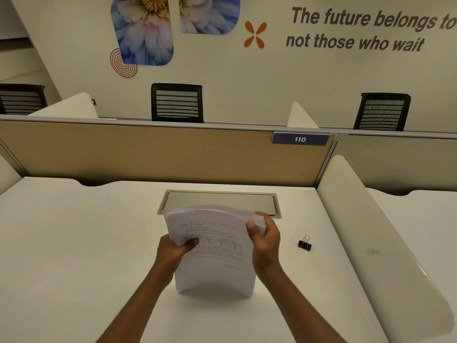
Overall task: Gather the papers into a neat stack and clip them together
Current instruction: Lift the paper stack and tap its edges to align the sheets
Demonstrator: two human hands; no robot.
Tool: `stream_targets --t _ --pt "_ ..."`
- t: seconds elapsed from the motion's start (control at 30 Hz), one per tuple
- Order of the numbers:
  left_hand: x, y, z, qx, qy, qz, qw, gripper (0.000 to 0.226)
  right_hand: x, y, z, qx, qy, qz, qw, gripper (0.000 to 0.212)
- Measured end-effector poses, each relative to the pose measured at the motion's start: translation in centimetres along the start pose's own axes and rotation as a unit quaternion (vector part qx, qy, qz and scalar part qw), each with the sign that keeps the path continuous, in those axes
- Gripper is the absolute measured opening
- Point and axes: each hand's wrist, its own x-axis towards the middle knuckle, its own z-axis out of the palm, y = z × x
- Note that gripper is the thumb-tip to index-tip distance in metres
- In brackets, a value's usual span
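A stack of white printed papers stands upright on its lower edge on the white desk, bowed toward me. My left hand grips its left edge, thumb across the front sheet. My right hand grips the upper right edge, fingers behind the sheets. A small black binder clip with silver handles lies on the desk to the right of my right hand, apart from the papers.
A metal cable hatch is set into the desk just behind the papers. A tan partition with a "110" tag closes the back. A white divider bounds the right side. Black chairs stand beyond.
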Motion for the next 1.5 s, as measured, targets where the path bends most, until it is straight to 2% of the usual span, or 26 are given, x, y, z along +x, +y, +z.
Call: stream_targets --t 0.1,0.3,0.47,0.53,0.7,0.87,0.93,1.07,1.13,1.17,1.2,1.27,1.33,1.5 --pt "-0.2 0.0 0.0 -0.002 -0.007 0.002 1.0 0.035 1.2 -2.5 0.7 -0.024 0.041 -0.02 0.999 0.039" --pt "-0.4 0.2 -0.1 -0.002 -0.016 0.007 1.0 0.037 2.1 -3.4 1.3 -0.061 0.074 0.034 0.995 0.022" --pt "-0.6 0.2 -0.1 -0.004 -0.021 0.011 1.0 0.052 2.1 -3.4 1.2 -0.075 0.082 0.05 0.993 0.004" --pt "-0.6 0.2 -0.1 -0.002 -0.024 0.013 1.0 0.056 2.1 -3.4 1.1 -0.07 0.08 0.061 0.992 0.006" --pt "-0.4 0.1 -0.3 -0.003 -0.031 0.007 0.999 0.042 2.4 -3.2 1.1 -0.063 0.088 0.077 0.991 0.01" --pt "-0.2 -0.2 -0.6 -0.003 -0.039 -0.001 0.999 0.054 2.3 -3.2 1.0 -0.043 0.063 0.062 0.995 0.007" --pt "0.0 -0.3 -0.7 -0.002 -0.04 -0.003 0.999 0.058 2.0 -2.7 0.6 -0.008 0.041 0.046 0.998 0.02" --pt "0.3 -0.5 -1.1 0.002 -0.041 -0.006 0.999 0.061 1.2 0.0 -1.1 0.065 -0.044 0.045 0.996 0.083" --pt "0.5 -0.5 -1.3 0.004 -0.044 -0.008 0.999 0.066 0.6 1.4 -1.7 0.072 -0.093 0.051 0.992 0.1" --pt "0.5 -0.5 -1.3 0.004 -0.047 -0.009 0.999 0.069 0.3 2.1 -1.9 0.055 -0.108 0.057 0.991 0.098" --pt "0.6 -0.6 -1.3 0.001 -0.05 -0.009 0.999 0.072 -0.1 2.8 -2.1 0.029 -0.115 0.063 0.991 0.088" --pt "0.5 -0.6 -1.1 -0.007 -0.055 -0.012 0.998 0.077 -0.8 4.1 -2.2 -0.016 -0.11 0.08 0.991 0.051" --pt "0.5 -0.5 -0.7 -0.019 -0.058 -0.016 0.998 0.078 -1.2 4.9 -1.9 -0.029 -0.091 0.125 0.988 0.032" --pt "0.3 -0.3 -0.2 -0.042 -0.048 -0.015 0.998 0.074 -1.1 5.3 -0.9 -0.038 -0.054 0.165 0.984 0.03"
